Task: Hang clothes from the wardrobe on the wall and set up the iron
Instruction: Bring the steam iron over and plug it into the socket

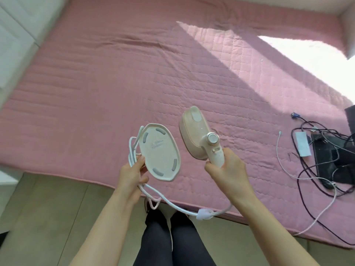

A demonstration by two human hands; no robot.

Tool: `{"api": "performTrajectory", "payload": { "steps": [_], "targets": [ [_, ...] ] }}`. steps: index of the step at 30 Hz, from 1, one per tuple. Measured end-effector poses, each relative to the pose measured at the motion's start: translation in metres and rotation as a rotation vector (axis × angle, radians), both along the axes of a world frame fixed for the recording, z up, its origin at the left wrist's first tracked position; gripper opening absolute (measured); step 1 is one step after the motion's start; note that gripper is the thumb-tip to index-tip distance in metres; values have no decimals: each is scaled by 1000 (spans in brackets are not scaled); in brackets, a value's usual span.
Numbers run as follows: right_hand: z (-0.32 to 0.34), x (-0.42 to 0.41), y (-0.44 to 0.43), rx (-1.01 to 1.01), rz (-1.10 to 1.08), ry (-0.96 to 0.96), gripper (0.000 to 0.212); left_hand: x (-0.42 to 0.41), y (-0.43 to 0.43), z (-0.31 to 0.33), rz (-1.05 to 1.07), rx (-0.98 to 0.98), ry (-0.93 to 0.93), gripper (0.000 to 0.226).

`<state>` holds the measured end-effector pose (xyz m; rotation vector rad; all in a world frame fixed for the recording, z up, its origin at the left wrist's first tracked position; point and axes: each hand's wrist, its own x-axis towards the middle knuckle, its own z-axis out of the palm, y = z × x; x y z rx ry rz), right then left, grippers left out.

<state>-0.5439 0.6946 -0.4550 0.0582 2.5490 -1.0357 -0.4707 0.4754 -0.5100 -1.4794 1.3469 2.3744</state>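
Note:
A small cream and pale pink iron [194, 133] with a round dial is held up over the bed's near edge. My right hand [225, 167] grips its handle from below. My left hand [132, 171] holds the iron's oval cream base [159, 150], underside facing me with grey pads, together with coils of the white cord [172, 202]. The cord sags between both hands, with a white tie wrapped around it. No clothes are in view.
A pink quilted bed cover [134, 73] fills most of the view. At the right lie black and white cables and a black device [326, 160]. White furniture [15, 35] stands at the left. Beige floor and my dark-trousered legs [172, 242] are below.

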Motion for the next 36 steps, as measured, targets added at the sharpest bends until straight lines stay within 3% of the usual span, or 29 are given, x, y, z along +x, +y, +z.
{"api": "performTrajectory", "payload": {
  "steps": [12, 16, 28, 36],
  "targets": [
    [41, 65, -95, -33, 395, 30, 23, 142, -52, 65, 308, -58, 39, 13],
    [41, 97, -137, -65, 504, 11, 16, 194, -79, 69, 450, -76, 44, 15],
    [68, 250, -269, -75, 718, 51, 21, 385, -162, 96, 746, -102, 18, 5],
    [80, 347, -352, -102, 814, 16, 14, 495, -203, 107, 945, -118, -8, 6]
  ]
}}
